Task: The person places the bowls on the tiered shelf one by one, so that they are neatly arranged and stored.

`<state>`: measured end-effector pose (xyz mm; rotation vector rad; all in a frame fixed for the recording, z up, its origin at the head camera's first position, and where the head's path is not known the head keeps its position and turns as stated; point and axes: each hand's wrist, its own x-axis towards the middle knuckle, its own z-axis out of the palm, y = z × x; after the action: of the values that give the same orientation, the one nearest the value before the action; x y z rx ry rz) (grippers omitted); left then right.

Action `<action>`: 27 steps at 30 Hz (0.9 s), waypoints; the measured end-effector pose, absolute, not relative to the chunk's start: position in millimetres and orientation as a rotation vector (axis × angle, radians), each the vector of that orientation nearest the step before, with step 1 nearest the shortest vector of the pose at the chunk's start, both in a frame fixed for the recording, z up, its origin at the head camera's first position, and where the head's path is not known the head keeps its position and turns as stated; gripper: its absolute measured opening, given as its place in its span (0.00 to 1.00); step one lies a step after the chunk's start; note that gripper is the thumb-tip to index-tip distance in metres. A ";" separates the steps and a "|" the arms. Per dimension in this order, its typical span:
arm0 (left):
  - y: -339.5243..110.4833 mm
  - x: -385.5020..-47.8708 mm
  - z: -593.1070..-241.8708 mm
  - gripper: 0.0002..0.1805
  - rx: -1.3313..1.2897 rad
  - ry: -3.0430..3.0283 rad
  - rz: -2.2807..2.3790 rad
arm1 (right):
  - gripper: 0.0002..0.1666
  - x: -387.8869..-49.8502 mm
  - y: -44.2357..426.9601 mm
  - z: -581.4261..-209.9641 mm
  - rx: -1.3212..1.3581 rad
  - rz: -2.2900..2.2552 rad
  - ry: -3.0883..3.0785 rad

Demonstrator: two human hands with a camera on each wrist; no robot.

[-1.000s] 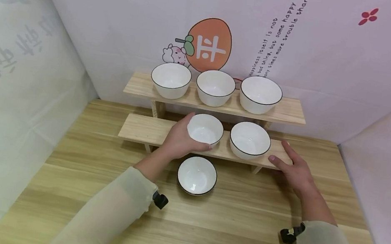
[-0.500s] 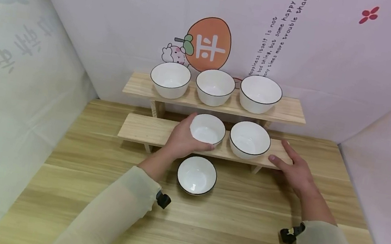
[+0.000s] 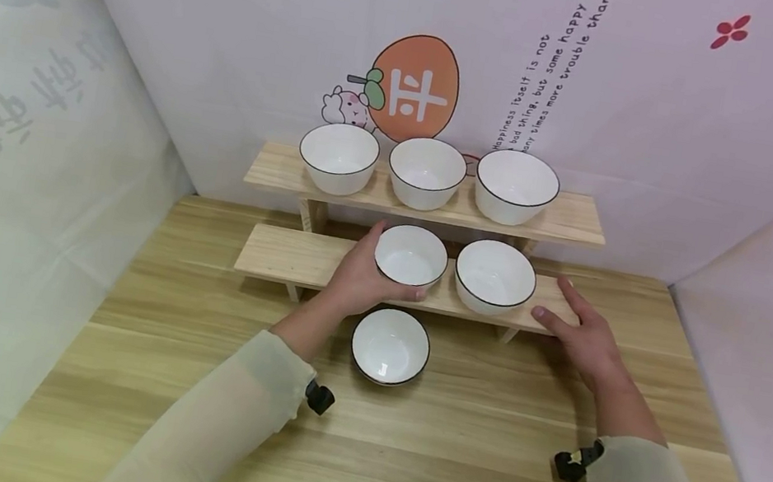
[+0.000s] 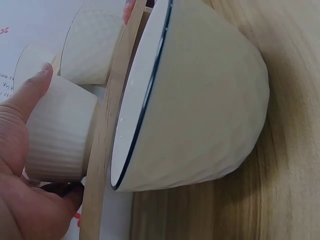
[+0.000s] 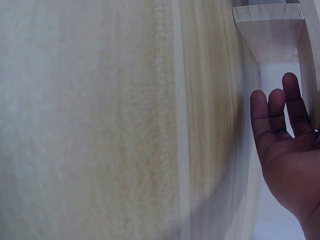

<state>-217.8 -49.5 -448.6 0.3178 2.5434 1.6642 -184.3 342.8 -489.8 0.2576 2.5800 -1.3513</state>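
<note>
A white bowl (image 3: 412, 255) with a dark rim stands at the middle of the lower wooden shelf (image 3: 287, 253). My left hand (image 3: 362, 275) holds it from the left, thumb across its front; the left wrist view shows its ribbed side (image 4: 62, 130). Just right of it sits another white bowl (image 3: 496, 274). My right hand (image 3: 585, 337) grips the shelf's right end, thumb on the board's front part. In the right wrist view three extended fingers (image 5: 295, 107) show beneath the board. On the table in front, a further bowl (image 3: 390, 347) stands below the shelf.
Three white bowls stand in a row on the upper shelf: left (image 3: 337, 163), middle (image 3: 426, 176) and right (image 3: 516, 189). A printed backdrop (image 3: 236, 44) rises behind the shelves. The wooden table (image 3: 399, 459) extends toward me, with pale walls at both sides.
My left hand has slid the held bowl slightly right along the lower shelf, closer to its neighbour. The right hand has stayed at the shelf's end.
</note>
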 end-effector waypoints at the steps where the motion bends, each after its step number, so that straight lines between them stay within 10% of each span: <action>1: -50.4 -217.7 -448.6 0.75 0.322 2.544 1.667 | 0.63 -184.5 342.8 -490.3 0.255 -1.352 2.583; 27: -76.3 -192.8 -446.8 0.76 0.350 2.450 1.704 | 0.62 -184.6 342.3 -491.2 0.263 -1.342 2.585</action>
<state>-192.8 -76.3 -446.8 0.3499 2.4498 1.7040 -184.6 342.3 -491.2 0.2634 2.5846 -1.3420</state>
